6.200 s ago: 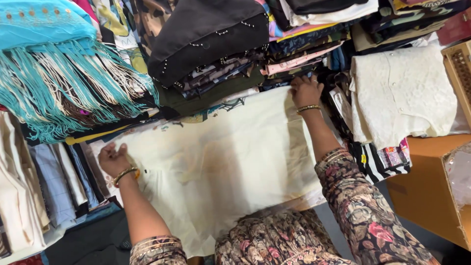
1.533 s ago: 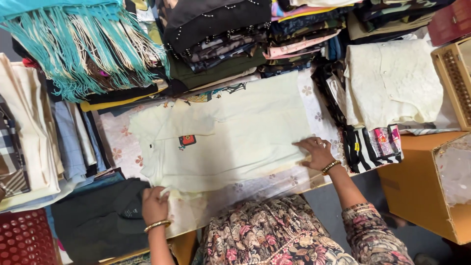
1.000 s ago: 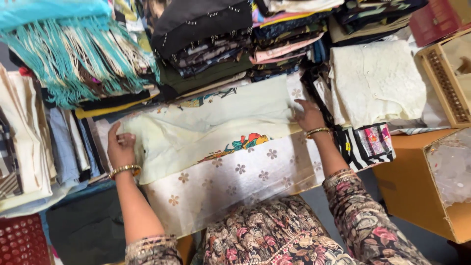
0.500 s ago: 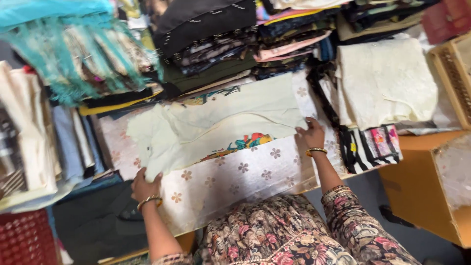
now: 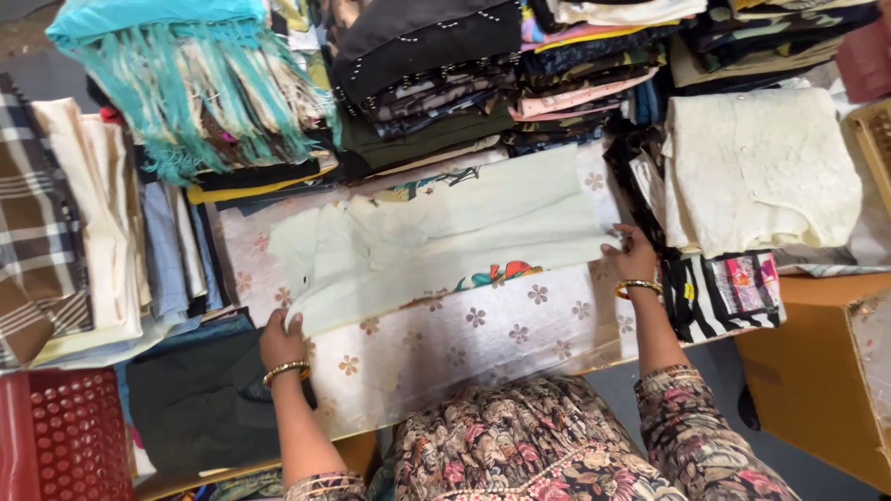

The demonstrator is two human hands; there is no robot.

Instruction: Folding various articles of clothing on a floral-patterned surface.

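Stacks of folded clothes [image 5: 436, 83] surround a white flowered cloth [image 5: 483, 339].
On this cloth lies the pale green garment [image 5: 445, 232]; left hand [image 5: 281, 339] pinches its near-left corner, right hand [image 5: 633, 257] closes on its right edge.

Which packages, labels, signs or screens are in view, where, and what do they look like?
No signs or screens.
Small yellow tag: on the black-and-white striped garment, just right of the right hand; a tiny square.
Cardboard box: lower right beside the table, plain brown, part of it out of frame.
Red plastic crate: lower left corner, perforated with round holes.
Wooden box: right edge, tan; only a slice shows.
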